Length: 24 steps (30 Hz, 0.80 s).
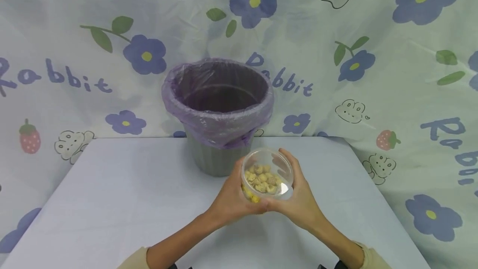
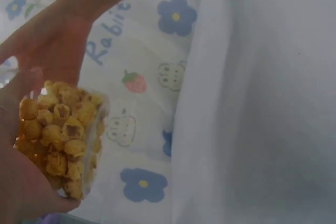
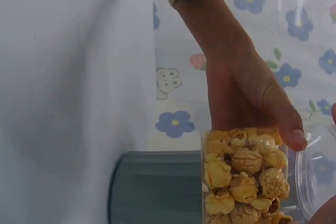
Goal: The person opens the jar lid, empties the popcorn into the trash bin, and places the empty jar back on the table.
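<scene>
A clear plastic tub of popcorn (image 1: 261, 177) is raised above the white table, its round end facing the head camera. My left hand (image 1: 232, 200) grips the tub's left side, while my right hand (image 1: 301, 198) holds the right side with curled fingers. The two thumbs meet at the near side of the tub. Yellow and tan popcorn pieces (image 2: 58, 140) show through the wall in the left wrist view. A clear round rim (image 3: 303, 182) lies close to the right thumb in the right wrist view.
Just behind the hands stands a grey trash bin (image 1: 213, 161), lined with a purple plastic bag (image 1: 224, 125) folded over its rim. The white table (image 1: 130, 202) stretches to both sides. A patterned cloth (image 1: 298, 24) hangs behind and around it.
</scene>
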{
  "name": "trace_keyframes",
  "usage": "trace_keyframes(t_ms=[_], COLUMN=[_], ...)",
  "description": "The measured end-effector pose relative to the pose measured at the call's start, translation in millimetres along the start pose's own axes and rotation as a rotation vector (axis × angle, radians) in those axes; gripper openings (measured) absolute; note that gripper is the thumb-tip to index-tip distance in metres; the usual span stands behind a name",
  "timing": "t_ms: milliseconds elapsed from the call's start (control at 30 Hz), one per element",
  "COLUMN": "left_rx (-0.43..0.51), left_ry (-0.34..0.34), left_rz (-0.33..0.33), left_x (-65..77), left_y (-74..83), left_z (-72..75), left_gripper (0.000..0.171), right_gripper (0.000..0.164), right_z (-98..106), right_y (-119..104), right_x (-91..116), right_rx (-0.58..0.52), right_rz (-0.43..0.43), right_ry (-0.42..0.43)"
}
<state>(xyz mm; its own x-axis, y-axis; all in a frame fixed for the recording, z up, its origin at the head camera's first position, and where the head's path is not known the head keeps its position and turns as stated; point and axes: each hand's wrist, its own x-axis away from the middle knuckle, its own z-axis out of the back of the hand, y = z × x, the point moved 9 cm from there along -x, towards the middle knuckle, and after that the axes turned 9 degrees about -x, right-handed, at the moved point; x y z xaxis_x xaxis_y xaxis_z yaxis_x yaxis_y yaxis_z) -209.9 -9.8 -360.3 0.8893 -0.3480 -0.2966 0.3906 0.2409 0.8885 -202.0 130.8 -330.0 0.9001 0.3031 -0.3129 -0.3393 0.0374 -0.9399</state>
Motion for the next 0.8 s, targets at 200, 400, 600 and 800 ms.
trace_keyframes(t_ms=[200,400,600,800], left_rx=[-0.046,-0.077,-0.078,-0.091], left_ry=[0.024,-0.011,-0.104,-0.134], left_rz=[-0.004,-0.019,-0.026,-0.04], left_x=[2.7,2.0,1.7,-0.3], left_y=[1.0,2.7,4.4,10.8], left_z=[1.9,6.2,4.5,5.7], left_gripper=[0.114,0.113,0.11,0.113], right_gripper=[0.099,0.096,0.096,0.109], right_z=[-2,-3,-3,2], right_y=[-1,1,-1,-4], right_x=[-6,-10,-10,-10], right_rx=[0.004,0.01,0.015,0.019], right_rz=[0.003,0.063,0.1,0.067], right_ry=[0.02,-0.024,-0.093,-0.148])
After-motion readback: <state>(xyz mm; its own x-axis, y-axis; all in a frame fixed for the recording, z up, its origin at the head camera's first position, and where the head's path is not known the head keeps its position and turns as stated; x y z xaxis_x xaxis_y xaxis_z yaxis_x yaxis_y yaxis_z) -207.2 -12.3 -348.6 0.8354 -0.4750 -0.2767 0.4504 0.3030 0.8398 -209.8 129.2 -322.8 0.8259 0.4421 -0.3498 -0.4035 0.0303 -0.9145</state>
